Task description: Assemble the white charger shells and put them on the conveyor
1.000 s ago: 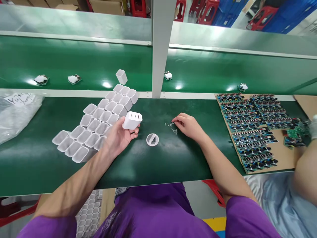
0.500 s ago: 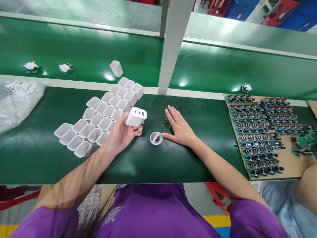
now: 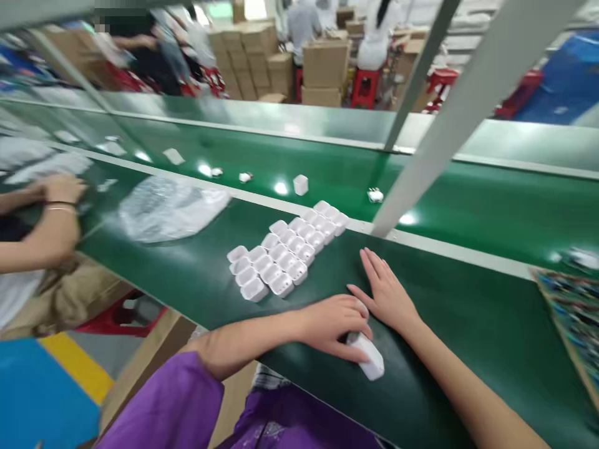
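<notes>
Positioning seems the step in hand, the left hand (image 3: 334, 324) gripping a white case (image 3: 369, 360) near the front edge of the bench (image 3: 187, 268) beside the spread, apparently empty right hand (image 3: 389, 293), and the next move likely calls for a steady hold.

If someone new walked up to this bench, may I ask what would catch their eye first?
Most likely the slanting block of white shells on the green table, near the picture's middle. Next comes the white case in the left hand, beside the open right hand. At the right edge, the densely packed circuit boards stand out too.
</notes>
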`<state>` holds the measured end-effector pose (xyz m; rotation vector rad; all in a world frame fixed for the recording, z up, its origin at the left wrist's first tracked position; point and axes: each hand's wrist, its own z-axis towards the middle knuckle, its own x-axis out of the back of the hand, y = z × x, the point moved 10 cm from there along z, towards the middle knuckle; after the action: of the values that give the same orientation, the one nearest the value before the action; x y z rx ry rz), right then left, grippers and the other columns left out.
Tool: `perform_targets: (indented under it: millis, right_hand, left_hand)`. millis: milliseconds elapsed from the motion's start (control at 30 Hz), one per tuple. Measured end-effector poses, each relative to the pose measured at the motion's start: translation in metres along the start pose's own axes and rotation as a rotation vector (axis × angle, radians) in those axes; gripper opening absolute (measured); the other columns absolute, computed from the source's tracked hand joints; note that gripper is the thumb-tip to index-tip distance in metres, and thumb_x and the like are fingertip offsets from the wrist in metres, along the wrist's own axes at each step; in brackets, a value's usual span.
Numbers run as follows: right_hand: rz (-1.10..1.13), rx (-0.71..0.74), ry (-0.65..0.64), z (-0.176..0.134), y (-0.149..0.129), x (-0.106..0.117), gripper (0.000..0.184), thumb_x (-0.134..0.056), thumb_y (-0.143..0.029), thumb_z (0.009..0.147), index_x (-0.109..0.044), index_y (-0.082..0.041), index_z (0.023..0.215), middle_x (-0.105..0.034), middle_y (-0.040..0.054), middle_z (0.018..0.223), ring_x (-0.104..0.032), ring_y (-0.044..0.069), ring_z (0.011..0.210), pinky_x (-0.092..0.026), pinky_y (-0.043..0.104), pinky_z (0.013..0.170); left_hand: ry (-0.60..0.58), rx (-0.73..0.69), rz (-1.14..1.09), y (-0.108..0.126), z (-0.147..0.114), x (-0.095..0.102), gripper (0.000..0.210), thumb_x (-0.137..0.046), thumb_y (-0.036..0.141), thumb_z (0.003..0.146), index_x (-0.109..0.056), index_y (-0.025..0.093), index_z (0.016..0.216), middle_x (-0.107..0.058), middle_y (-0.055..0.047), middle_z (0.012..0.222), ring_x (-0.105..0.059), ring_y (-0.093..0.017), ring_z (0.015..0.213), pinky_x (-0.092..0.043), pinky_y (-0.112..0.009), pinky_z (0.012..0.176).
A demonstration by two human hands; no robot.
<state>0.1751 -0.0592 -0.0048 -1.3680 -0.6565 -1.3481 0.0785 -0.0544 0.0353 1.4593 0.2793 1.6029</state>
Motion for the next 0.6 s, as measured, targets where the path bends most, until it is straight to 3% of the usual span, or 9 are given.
perform_targets:
  millis: [67, 233, 467, 600]
  right_hand:
    - [-0.049, 0.020, 0.052, 0.000, 0.002, -0.002, 0.085, -0.038, -0.058, 0.097, 0.009, -0.022, 0.158, -0.030, 0.0163, 0.160, -0.036, 0.033, 0.146, -0.037, 0.055, 0.117]
    - [-0.140, 0.078, 0.107, 0.000, 0.000, -0.004, 0.082, -0.033, -0.057, 0.099, 0.014, -0.023, 0.157, -0.035, 0.0154, 0.158, -0.041, 0.033, 0.143, -0.043, 0.053, 0.113]
    - [-0.177, 0.066, 0.123, 0.008, -0.005, -0.010, 0.075, -0.031, -0.054, 0.101, -0.001, -0.018, 0.160, -0.038, 0.0148, 0.156, -0.040, 0.033, 0.143, -0.042, 0.052, 0.114]
    - [-0.142, 0.023, 0.072, 0.017, -0.007, -0.014, 0.068, -0.032, -0.052, 0.100, -0.022, -0.017, 0.158, -0.039, 0.0148, 0.156, -0.035, 0.034, 0.145, -0.041, 0.053, 0.114]
  left_hand:
    - [-0.047, 0.012, 0.127, -0.007, 0.002, -0.011, 0.036, -0.067, 0.053, 0.082, -0.070, 0.019, 0.093, -0.073, -0.011, 0.097, -0.066, -0.025, 0.106, -0.044, -0.036, 0.104]
    - [-0.088, 0.061, 0.264, -0.015, -0.001, -0.013, 0.046, -0.062, 0.063, 0.082, -0.069, 0.018, 0.088, -0.073, -0.007, 0.081, -0.069, -0.022, 0.089, -0.046, -0.033, 0.089]
    - [-0.117, 0.278, 0.477, -0.024, -0.015, 0.019, 0.055, -0.051, 0.067, 0.085, -0.069, 0.016, 0.076, -0.065, -0.004, 0.060, -0.064, -0.019, 0.065, -0.041, -0.035, 0.076]
    - [-0.013, 0.394, 0.428, -0.027, -0.016, 0.043, 0.047, -0.055, 0.062, 0.085, -0.068, 0.017, 0.076, -0.065, -0.003, 0.063, -0.063, -0.018, 0.066, -0.040, -0.032, 0.071]
